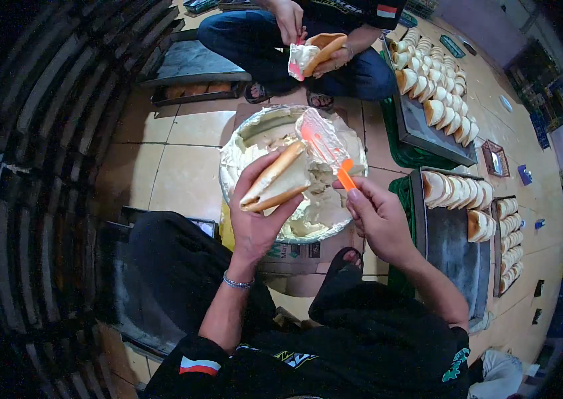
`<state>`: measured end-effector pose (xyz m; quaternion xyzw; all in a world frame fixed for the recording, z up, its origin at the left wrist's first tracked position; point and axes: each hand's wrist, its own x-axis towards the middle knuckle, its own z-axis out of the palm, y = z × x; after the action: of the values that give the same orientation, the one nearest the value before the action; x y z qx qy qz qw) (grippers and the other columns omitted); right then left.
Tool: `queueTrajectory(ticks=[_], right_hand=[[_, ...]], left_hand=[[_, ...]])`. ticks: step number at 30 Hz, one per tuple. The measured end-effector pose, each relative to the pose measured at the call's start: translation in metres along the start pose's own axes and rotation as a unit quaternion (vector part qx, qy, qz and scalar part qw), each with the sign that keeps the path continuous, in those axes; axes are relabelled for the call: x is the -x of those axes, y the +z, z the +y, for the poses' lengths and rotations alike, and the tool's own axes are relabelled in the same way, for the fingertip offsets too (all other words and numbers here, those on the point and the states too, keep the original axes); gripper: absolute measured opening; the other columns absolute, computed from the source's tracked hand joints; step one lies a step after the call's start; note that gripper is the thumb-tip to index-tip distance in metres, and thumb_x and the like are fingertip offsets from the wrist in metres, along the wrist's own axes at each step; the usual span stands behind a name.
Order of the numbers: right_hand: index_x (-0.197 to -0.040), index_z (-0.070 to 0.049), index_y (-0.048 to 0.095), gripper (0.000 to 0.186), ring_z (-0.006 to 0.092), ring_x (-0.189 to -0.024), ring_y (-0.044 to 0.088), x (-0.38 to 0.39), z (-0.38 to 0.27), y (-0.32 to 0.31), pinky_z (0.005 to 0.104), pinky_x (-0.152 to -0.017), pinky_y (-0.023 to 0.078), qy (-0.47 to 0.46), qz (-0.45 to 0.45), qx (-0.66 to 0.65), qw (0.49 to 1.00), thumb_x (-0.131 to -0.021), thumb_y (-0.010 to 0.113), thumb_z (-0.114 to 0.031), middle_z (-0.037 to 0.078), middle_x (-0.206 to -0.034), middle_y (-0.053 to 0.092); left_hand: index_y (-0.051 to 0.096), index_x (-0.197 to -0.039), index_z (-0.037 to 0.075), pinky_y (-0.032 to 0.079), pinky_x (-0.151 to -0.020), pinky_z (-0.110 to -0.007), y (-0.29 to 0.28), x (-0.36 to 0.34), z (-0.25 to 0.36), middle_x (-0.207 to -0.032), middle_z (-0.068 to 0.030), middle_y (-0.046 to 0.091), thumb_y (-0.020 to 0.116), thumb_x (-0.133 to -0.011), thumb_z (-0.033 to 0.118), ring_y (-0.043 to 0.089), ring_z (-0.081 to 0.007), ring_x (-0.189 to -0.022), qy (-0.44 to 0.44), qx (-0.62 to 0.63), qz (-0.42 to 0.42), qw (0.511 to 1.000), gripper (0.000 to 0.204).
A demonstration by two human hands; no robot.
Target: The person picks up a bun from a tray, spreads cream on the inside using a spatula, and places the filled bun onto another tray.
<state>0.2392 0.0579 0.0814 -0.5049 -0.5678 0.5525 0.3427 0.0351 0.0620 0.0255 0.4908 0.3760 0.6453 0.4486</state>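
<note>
My left hand (pixel 253 216) is closed around a split bread bun (pixel 288 163), with pale cream showing between its halves. Between the fingers of my right hand (pixel 381 223) is the handle of an orange spatula (pixel 345 177). Its blade is coated with cream and tilts up toward the far side, just right of the bun. Both hands are over the near part of a round tub (pixel 222 159), which holds whipped-looking cream (pixel 305 223) smeared up its walls. Across the tub, a co-worker holds another bun (pixel 328 50) and a pink spatula (pixel 297 63) loaded with cream.
Dark trays (pixel 438 246) with rows of filled buns (pixel 454 191) stand at the right, some on green crates. Stacked trays (pixel 35 199) line the left side. A metal tray (pixel 195 63) is at the far left; cardboard (pixel 301 261) lies under the tub.
</note>
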Motion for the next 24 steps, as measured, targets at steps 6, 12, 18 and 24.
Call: queueTrajectory(ticks=[6, 12, 18, 24], right_hand=[[-0.117, -0.001, 0.063, 0.024, 0.0055, -0.059, 0.041, 0.007, -0.005, -0.005, 0.0231, -0.054, 0.035, -0.075, 0.038, 0.089, 0.993, -0.1, 0.049, -0.011, -0.003, -0.067, 0.045], [-0.117, 0.0, 0.063, 0.027, 0.0019, -0.055, 0.036, 0.013, -0.006, -0.007, 0.0206, -0.05, 0.028, -0.193, 0.051, 0.177, 0.964, -0.102, 0.047, -0.014, -0.007, -0.064, 0.043], [-0.111, 0.0, 0.067, 0.021, 0.0069, -0.063, 0.048, 0.009, -0.028, -0.034, 0.0234, -0.057, 0.039, -0.135, 0.084, 0.184, 0.97, -0.096, 0.055, -0.01, 0.003, -0.078, 0.063], [-0.11, 0.0, 0.067, 0.021, 0.0083, -0.059, 0.048, 0.01, -0.027, -0.038, 0.0241, -0.055, 0.038, -0.15, 0.013, 0.153, 0.977, -0.096, 0.054, -0.009, 0.004, -0.073, 0.062]], left_hand=[[0.052, -0.128, 0.002, 0.042, -0.107, -0.036, 0.0, -0.004, 0.002, -0.134, -0.017, 0.055, 0.078, -0.072, -0.004, 0.052, -0.0266, -0.128, 0.075, -0.083, -0.011, 0.994, 0.062], [0.058, -0.121, 0.003, 0.039, -0.11, -0.042, -0.003, -0.006, -0.003, -0.128, -0.0172, 0.06, 0.078, -0.071, -0.005, 0.05, -0.0316, -0.129, 0.125, -0.1, -0.007, 0.987, 0.054], [0.064, -0.112, 0.011, 0.027, -0.114, -0.051, -0.011, -0.012, -0.008, -0.123, -0.0118, 0.066, 0.077, -0.076, 0.006, 0.05, -0.0349, -0.13, 0.236, -0.161, -0.047, 0.957, 0.039], [0.058, -0.114, 0.009, 0.032, -0.112, -0.053, -0.017, -0.014, -0.006, -0.128, -0.0179, 0.061, 0.08, -0.076, 0.007, 0.047, -0.0399, -0.131, 0.291, -0.193, -0.096, 0.932, 0.044]])
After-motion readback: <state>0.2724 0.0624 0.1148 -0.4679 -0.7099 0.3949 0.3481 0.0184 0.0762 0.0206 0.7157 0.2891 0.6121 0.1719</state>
